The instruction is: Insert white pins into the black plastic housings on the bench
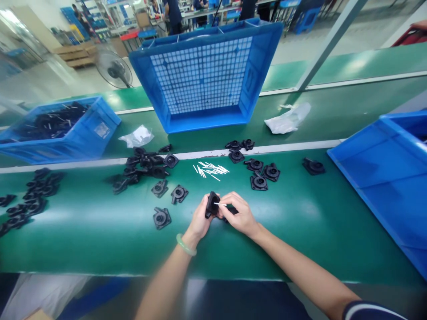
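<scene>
In my left hand (200, 218) is a black plastic housing (211, 205), tilted so that its round opening faces right. My right hand (240, 214) pinches a thin white pin (220, 204), whose tip is at that opening. How deep the pin goes in, I cannot tell. Another black part (230, 215) is partly hidden beneath my right hand. A loose pile of white pins (211, 170) lies beyond my hands on the green work surface. Single black housings (162, 218) rest to the left, and a group of several more (259, 181) lies to the right.
A blue crate (207, 120) stands tipped on its side at the back. More blue crates flank the surface, one at left (83, 138) full of black parts, one at right (376, 178). Plastic bags (287, 119) lie behind. Heaped black housings (143, 162) sit at left.
</scene>
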A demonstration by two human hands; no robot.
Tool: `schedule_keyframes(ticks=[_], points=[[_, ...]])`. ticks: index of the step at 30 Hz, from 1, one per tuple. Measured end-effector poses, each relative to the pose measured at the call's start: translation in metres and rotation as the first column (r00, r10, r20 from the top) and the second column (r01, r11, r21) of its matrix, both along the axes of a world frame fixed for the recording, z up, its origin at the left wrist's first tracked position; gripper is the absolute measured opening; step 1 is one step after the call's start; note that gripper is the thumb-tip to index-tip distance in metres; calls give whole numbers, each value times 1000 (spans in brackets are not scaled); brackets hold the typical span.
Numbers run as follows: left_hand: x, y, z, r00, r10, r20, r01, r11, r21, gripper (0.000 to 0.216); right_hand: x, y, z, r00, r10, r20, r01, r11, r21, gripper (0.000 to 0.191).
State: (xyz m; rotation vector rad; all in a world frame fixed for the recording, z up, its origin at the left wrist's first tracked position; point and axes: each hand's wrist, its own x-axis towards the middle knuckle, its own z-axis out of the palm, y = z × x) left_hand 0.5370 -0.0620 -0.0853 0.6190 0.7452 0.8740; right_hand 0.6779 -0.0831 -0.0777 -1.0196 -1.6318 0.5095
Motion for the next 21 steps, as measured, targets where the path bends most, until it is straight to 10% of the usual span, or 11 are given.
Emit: schedule_keyframes(ticks=[21], points=[[-2, 0, 4, 999, -30, -41, 37, 979, 203, 39, 0, 3, -4, 999, 7, 43, -5, 999, -50, 11]])
